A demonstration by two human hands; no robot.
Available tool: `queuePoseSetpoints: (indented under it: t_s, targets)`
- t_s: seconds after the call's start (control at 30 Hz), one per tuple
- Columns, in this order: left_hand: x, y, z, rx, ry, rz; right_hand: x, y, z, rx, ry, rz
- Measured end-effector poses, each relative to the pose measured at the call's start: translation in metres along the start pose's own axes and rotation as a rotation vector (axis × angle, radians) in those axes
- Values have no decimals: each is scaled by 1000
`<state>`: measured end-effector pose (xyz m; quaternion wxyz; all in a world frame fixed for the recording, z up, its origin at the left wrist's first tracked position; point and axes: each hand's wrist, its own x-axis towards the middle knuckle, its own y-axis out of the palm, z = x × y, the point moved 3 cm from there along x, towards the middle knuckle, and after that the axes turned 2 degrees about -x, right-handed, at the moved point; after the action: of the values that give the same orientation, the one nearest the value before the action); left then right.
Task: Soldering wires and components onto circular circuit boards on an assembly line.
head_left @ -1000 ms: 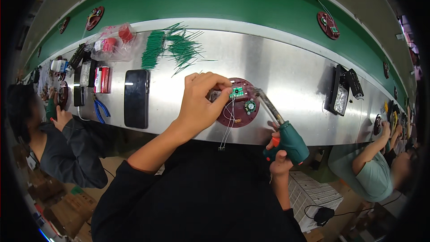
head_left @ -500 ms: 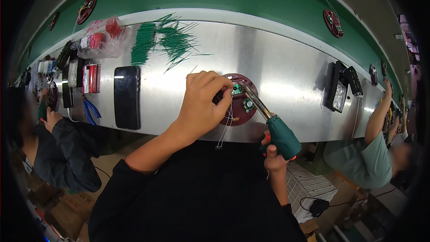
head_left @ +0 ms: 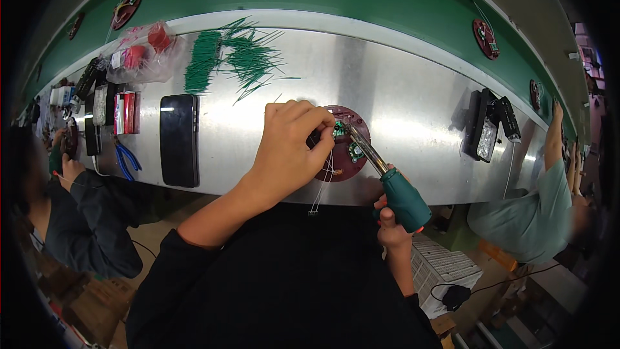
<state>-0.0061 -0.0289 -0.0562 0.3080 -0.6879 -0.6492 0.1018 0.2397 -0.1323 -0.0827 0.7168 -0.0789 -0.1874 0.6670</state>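
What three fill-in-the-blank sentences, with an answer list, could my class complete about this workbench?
1. The right grip holds a soldering gun whose body is mostly ____.
2. The black phone lies to the ____ of the dark red disc.
3. The pliers have handles coloured ____.
Missing words: green; left; blue.

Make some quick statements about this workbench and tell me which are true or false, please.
1. The right hand holds a green soldering tool. True.
2. The left hand lies flat on the phone. False: the left hand is at the maroon disc, beside its green board.
3. The blue-handled pliers lie left of the black phone. True.
4. The thin green strips are inside the plastic bag. False: the thin green strips lie loose on the metal bench.
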Motion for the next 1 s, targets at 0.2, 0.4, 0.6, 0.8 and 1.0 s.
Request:
queuePoseSetpoints:
  t_s: [0.2, 0.4, 0.6, 0.8, 1.0]
  targets:
    - [1, 0, -1, 19, 1, 7, -5, 0, 1, 76, 139, -47]
    - [2, -2, -2, 24, 0, 38, -1, 3, 3, 209, 166, -70]
    - [2, -1, 0, 43, 12, 52, -2, 2, -1, 267, 175, -96]
    - [2, 1, -9, 32, 105, 180, 0, -5, -2, 336, 169, -110]
    - [4, -12, -1, -49, 88, 243, -4, -12, -5, 324, 166, -159]
